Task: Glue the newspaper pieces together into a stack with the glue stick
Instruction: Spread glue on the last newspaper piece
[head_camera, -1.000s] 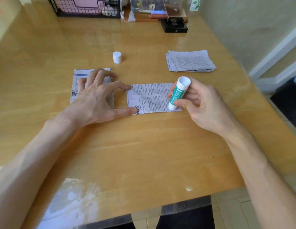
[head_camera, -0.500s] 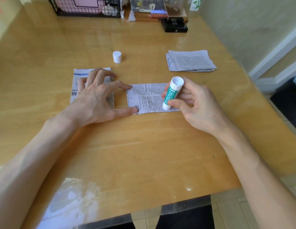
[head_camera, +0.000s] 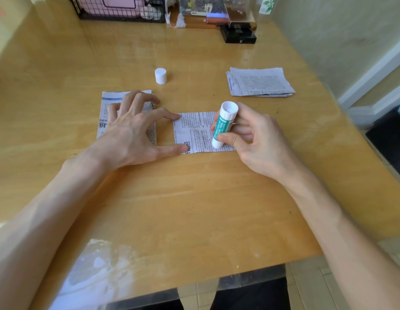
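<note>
Sliding toward frame left, my right hand (head_camera: 261, 144) grips the glue stick (head_camera: 223, 126), coating the newspaper piece (head_camera: 194, 130) that my open left hand (head_camera: 132, 135) pins.

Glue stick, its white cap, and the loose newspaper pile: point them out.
glue stick (head_camera: 221, 127), head view, green label on barrel
white cap (head_camera: 160, 76), head view, middle of side
newspaper pile (head_camera: 259, 81), head view, top sheet

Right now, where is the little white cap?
In the head view, the white cap stands upright on the table, left of centre, just beyond the left hand and the newspaper piece under it.
</note>
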